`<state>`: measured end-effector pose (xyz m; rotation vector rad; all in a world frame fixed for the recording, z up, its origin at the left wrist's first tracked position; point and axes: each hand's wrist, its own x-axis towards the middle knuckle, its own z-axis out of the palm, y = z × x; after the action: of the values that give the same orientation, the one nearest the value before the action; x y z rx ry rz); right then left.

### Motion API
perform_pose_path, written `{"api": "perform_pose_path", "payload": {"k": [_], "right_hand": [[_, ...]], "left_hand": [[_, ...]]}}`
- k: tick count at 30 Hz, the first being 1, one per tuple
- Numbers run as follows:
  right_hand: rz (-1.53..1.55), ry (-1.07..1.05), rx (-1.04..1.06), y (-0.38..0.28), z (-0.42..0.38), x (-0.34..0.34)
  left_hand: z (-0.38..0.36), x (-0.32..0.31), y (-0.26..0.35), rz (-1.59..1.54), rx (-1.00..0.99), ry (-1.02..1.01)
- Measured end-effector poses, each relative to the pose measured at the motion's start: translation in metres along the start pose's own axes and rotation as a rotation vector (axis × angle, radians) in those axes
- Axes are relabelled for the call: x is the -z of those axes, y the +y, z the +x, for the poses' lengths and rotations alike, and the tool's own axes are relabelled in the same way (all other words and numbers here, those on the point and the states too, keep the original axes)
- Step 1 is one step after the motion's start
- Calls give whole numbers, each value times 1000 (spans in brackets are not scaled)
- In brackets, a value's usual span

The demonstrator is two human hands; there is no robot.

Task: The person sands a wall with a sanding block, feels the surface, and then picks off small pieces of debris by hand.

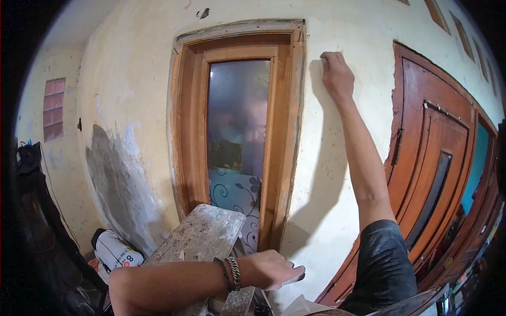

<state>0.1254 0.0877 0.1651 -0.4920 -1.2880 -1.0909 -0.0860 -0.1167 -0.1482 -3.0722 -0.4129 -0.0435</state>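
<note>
High on the cream wall (324, 152), to the right of the wooden door frame (298, 105), my right hand (338, 77) is raised with its fingers curled in. Whatever it may hold is hidden. Lower down, my left hand (270, 270) is closed in front of my body, beside the end of a paint-spattered wooden plank (211, 226). A small dark grey edge (298, 274) shows at its fingertips; its kind cannot be made out. A bracelet (233, 274) circles the left wrist.
A door with a frosted glass panel (240, 116) stands ahead. To the right is a reddish-brown carved door (437, 142). A grey patch (113, 179) marks the left wall, above a white bundle (117, 252). Dark covered objects (39, 221) stand at far left.
</note>
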Motion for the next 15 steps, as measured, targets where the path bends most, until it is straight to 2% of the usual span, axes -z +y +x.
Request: {"api": "perform_pose_path", "payload": {"k": [4, 6, 9, 15], "right_hand": [[198, 54, -116, 11, 1, 3], [118, -81, -50, 11, -2, 5], [43, -127, 25, 10, -4, 7], [-138, -74, 200, 6, -10, 6]], "left_hand": [[-2, 2, -3, 4, -22, 6], [-2, 2, -2, -1, -27, 10], [-2, 1, -2, 28, -20, 8], [-3, -3, -5, 32, 2, -8]]}}
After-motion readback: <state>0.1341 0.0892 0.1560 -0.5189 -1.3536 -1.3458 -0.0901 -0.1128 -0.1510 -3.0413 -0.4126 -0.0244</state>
